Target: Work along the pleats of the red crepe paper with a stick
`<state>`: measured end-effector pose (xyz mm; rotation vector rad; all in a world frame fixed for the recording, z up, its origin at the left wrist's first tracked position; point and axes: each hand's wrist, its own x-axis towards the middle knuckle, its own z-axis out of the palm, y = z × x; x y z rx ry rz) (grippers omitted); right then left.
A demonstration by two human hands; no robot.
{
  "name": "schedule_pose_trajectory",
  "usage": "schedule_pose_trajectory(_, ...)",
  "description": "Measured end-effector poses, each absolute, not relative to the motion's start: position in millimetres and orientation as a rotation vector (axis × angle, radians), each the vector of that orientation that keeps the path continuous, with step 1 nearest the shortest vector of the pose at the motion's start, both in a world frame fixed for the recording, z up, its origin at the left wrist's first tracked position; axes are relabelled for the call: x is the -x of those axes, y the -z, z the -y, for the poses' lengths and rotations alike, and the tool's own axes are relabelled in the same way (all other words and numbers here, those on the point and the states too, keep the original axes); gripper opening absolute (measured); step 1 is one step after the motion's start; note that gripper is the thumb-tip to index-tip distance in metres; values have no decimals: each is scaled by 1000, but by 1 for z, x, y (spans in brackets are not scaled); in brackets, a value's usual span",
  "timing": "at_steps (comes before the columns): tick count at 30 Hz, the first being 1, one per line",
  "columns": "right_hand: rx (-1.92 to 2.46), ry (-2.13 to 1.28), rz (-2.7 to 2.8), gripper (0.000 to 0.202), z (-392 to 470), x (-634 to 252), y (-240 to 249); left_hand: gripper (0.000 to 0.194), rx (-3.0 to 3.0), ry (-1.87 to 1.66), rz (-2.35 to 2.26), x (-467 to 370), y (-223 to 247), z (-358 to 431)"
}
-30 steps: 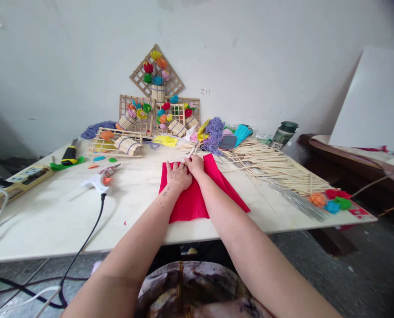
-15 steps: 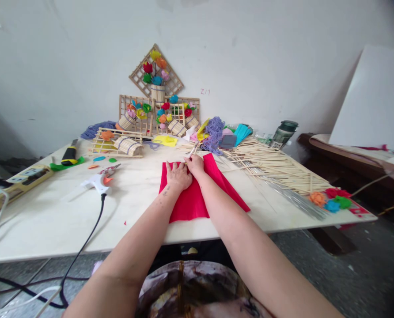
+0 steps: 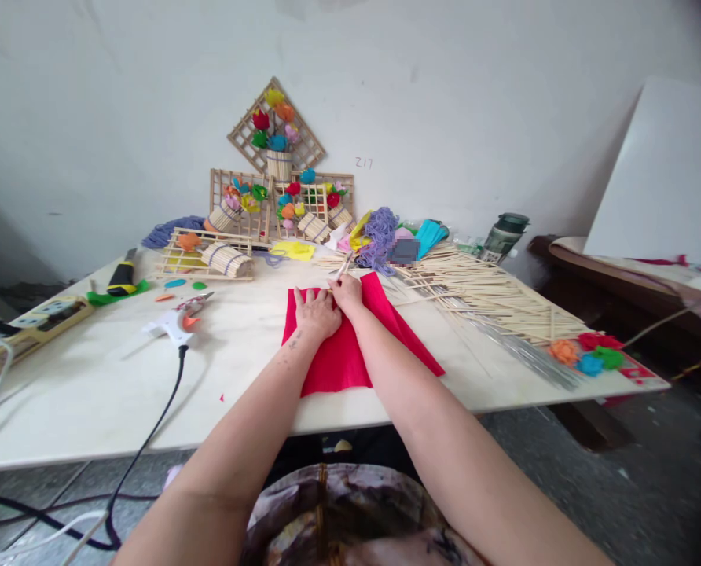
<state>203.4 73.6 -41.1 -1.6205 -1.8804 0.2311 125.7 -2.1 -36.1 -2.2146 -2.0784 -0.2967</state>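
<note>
A sheet of red crepe paper (image 3: 339, 365) lies on the table in front of me, with a fold or second layer running along its right side. My left hand (image 3: 318, 314) rests flat on its upper left part, fingers spread. Beside it, my right hand (image 3: 347, 291) is closed at the paper's upper edge, its fingertips pinched close to the left fingers. A thin pale object (image 3: 343, 267) sticks up at the right fingers; its kind is too small to tell. The right forearm crosses over the paper and hides part of it.
A white glue gun (image 3: 177, 324) lies to the left, its cord hanging off the table, near a utility knife (image 3: 123, 273) and a power strip (image 3: 38, 326). Bamboo sticks (image 3: 492, 287) and wires (image 3: 521, 354) spread rightward. Lattice frames with paper flowers (image 3: 277, 126), purple yarn (image 3: 379, 236) and a bottle (image 3: 504, 236) stand behind.
Both hands and the red paper stay almost in place. The whole view has shifted very slightly.
</note>
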Motion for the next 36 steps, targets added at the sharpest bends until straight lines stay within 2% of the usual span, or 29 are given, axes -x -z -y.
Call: schedule_pose_trajectory(36, 1526, -300, 1870, 27, -87, -212, 49, 51, 2196, 238, 2058, -126, 35, 4)
